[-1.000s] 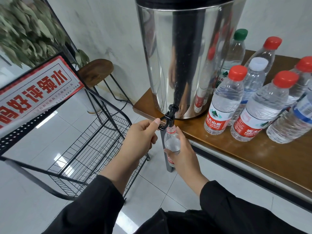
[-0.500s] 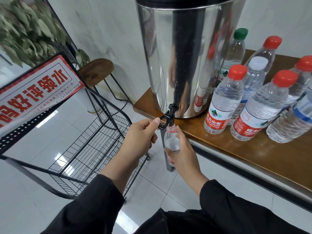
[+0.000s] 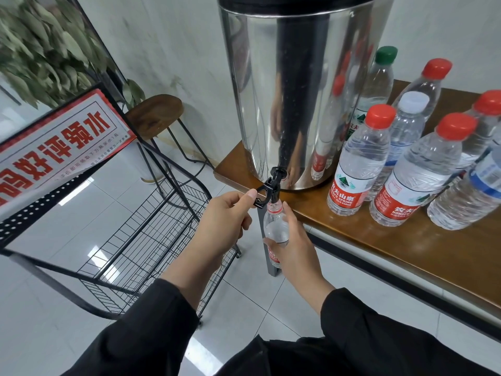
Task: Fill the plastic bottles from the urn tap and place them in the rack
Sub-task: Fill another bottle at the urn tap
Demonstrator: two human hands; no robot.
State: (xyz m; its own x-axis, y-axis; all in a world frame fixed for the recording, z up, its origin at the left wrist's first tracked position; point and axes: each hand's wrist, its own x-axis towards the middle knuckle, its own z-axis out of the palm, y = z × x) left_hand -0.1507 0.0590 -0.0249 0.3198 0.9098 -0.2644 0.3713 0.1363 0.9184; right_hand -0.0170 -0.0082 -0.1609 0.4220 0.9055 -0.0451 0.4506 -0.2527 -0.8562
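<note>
right hand (image 3: 294, 246) wraps its fingers round the open bottle (image 3: 275, 229), holding it upright with its mouth right under the black tap (image 3: 268, 189) of the steel urn (image 3: 292, 93). left hand (image 3: 225, 217) is curled, thumb pressing on the tap lever. capped bottles (image 3: 357, 169) stand on the tabletop (image 3: 433, 248) beside the urn; the wire rack (image 3: 130, 240) stands on the left.

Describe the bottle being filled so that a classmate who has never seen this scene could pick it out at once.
Find the tall steel urn at the corner of the wooden table, then follow it down to the black tap. Right under the spout, the right hand holds a small clear bottle. Unlike the bottles standing on the table, it has no cap and hangs off the table's edge.
</note>
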